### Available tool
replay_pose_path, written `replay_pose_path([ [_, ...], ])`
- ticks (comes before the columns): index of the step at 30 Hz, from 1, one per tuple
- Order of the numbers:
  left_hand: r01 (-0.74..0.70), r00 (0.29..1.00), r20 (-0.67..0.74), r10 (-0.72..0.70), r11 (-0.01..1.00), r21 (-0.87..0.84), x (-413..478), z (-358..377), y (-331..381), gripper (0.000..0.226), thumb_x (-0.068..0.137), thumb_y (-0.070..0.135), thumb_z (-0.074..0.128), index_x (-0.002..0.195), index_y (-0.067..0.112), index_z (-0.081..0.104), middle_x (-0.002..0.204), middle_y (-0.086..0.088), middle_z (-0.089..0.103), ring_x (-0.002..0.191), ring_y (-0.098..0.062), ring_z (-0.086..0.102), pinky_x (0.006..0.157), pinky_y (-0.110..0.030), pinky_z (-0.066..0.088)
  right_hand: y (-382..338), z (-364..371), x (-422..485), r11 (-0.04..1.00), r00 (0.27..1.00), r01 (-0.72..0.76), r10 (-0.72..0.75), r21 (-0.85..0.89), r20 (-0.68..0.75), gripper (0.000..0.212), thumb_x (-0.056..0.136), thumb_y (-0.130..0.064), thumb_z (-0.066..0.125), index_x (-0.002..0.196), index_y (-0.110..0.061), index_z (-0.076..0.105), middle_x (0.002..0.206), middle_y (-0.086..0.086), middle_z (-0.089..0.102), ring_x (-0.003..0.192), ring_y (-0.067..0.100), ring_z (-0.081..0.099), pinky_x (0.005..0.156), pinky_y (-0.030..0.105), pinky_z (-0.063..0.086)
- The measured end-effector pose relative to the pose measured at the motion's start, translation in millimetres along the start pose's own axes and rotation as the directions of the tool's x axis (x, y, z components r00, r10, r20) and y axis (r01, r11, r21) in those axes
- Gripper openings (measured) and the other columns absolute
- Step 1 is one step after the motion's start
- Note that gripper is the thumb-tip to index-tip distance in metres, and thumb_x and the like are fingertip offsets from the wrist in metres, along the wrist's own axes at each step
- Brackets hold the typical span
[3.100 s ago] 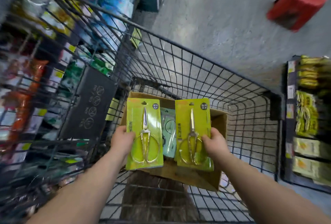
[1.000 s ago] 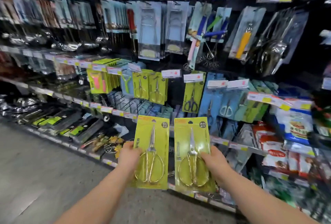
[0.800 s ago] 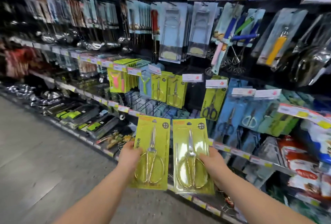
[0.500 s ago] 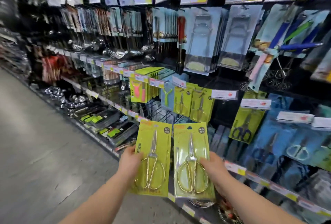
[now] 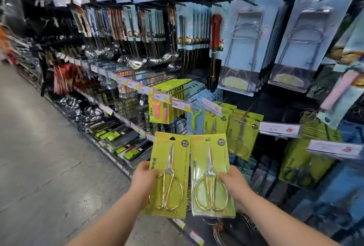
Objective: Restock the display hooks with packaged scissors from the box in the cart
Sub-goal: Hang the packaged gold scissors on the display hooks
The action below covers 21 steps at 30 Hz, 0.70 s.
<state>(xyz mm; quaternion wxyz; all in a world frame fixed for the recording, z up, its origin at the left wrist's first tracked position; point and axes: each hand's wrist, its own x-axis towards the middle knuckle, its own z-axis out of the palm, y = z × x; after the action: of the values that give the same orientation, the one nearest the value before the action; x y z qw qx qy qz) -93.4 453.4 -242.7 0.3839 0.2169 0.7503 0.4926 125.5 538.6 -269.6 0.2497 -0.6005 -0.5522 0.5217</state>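
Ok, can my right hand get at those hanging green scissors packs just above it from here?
Probably yes. The hanging green scissors packs sit just above and beyond the right hand with nothing between, though it is gripping a scissors pack.

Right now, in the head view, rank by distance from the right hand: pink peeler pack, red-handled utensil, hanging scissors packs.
1. Hanging scissors packs, just above the right hand.
2. Pink peeler pack, up-left.
3. Red-handled utensil, high above.
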Motion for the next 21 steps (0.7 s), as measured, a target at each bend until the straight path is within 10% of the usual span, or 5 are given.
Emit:
replay_pose_path([
  [21, -0.086, 0.892, 0.452, 0.001, 0.982, 0.168, 118, 98, 45, 0.038, 0.082, 0.002, 0.055, 0.120, 0.005, 0.055, 0.089, -0.018, 0.068, 0.071, -0.027, 0.061, 0.065, -0.040, 0.051, -7, -25, 46, 0.965, 0.885, -0.118, 0.208, 0.233, -0.416, 0.018, 0.089, -0.015, 0.055, 0.107, -0.012, 0.056, 0.106, 0.010, 0.066, 0.099, 0.029, 0.063, 0.094, 0.048, 0.049],
])
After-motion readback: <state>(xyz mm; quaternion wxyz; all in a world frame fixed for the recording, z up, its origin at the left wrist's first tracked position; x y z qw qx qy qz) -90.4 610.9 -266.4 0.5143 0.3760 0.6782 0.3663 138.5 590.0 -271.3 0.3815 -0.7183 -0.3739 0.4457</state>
